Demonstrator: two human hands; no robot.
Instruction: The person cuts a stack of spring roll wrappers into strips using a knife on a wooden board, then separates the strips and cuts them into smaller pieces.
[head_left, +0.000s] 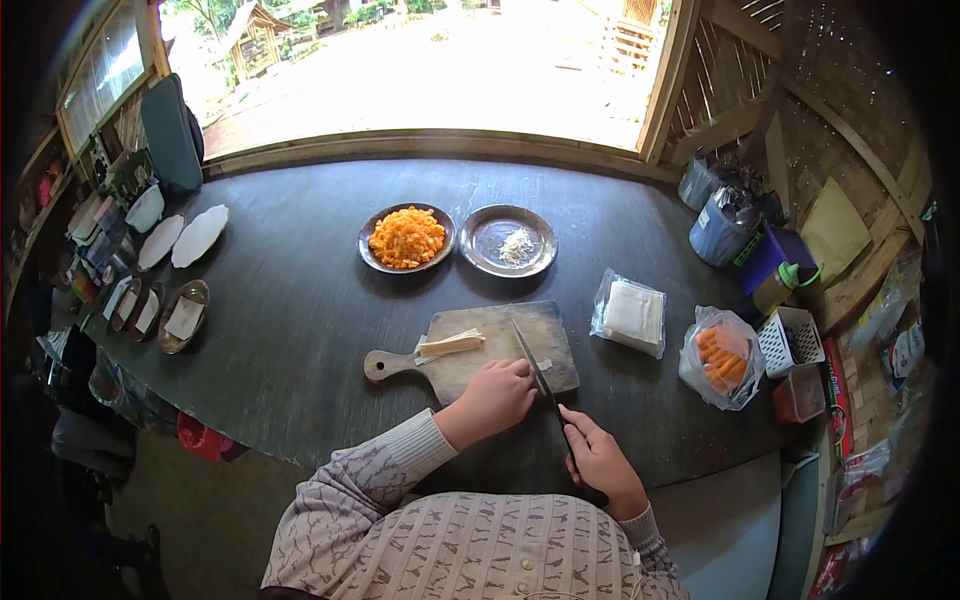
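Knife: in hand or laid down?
In hand: the right hand is wrapped around the knife, which points forward over the board.

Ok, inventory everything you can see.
table: 1, dark, centre
cutting board: 1, brown, on table
strips: several, cream, board's left
knife: 1, dark, over board
plates: 2, dark, behind board
diced pieces: heap, orange, left plate
shreds: heap, white, right plate
wrapped stack: 1, white, board's right
bagged sticks: several, orange, right
basket: 1, white, far right
platters: 2, white, left
oval dishes: 3, brown, left
utensil holders: 2, bluish, back right
window opening: 1, bright, back
clutter: uncounted, mixed, both sides
left hand: 1, over board
right hand: 1, on knife
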